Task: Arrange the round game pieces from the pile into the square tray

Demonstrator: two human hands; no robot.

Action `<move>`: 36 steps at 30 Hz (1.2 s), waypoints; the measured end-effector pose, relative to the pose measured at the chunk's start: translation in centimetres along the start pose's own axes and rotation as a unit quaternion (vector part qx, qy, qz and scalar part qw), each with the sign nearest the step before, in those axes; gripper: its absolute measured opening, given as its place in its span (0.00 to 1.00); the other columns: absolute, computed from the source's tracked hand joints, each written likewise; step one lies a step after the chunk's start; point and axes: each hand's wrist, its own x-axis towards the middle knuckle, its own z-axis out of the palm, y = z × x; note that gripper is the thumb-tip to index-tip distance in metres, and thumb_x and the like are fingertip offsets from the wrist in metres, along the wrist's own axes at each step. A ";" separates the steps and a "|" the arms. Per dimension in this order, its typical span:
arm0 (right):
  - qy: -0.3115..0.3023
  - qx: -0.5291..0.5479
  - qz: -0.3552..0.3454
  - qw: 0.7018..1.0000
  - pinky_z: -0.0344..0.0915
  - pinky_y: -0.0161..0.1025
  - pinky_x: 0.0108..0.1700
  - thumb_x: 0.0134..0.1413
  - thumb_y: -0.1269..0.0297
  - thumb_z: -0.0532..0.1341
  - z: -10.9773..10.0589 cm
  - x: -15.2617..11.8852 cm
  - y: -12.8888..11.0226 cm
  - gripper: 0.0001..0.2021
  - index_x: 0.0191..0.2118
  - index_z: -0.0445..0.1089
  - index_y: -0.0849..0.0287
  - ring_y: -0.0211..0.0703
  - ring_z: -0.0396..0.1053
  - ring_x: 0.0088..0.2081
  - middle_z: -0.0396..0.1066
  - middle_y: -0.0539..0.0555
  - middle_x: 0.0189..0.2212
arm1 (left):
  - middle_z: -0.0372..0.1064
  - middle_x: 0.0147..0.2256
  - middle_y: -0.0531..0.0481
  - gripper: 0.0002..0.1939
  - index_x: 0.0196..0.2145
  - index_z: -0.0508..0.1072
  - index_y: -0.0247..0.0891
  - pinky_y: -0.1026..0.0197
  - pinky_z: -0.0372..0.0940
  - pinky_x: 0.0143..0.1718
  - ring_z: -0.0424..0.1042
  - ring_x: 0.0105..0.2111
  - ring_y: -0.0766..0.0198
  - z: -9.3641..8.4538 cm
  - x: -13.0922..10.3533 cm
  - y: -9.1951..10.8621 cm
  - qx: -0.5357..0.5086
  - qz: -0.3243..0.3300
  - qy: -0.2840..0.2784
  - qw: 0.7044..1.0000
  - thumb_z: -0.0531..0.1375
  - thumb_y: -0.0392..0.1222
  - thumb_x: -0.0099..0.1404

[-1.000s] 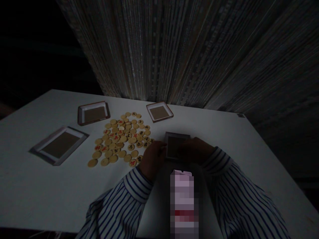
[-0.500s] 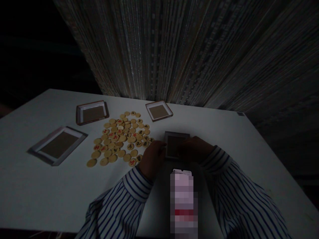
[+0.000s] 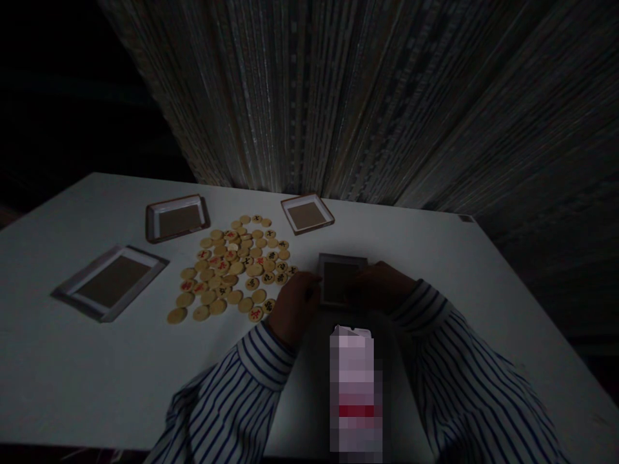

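A white table [image 3: 72,380] fills the lower frame in a dim room, a striped curtain [image 3: 338,96] hanging behind it at twelve o'clock. Left hand [image 3: 293,306] and right hand [image 3: 382,287] grip opposite edges of a small dark tray [image 3: 338,278] resting on the table just ahead of the person. At ten o'clock from it lies a scatter of round game pieces [image 3: 236,267], three more trays around them.
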 end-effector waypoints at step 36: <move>-0.028 -0.011 -0.007 1.000 0.55 0.38 0.37 0.51 0.66 0.53 -0.1 -0.1 -0.3 0.11 0.31 0.73 0.54 0.43 0.69 0.38 0.74 0.52 0.34 | 0.71 0.35 0.46 0.11 0.37 0.71 0.36 0.58 0.66 0.38 0.70 0.36 0.61 0.1 0.0 0.0 0.007 0.003 0.002 1.000 0.53 0.31 0.57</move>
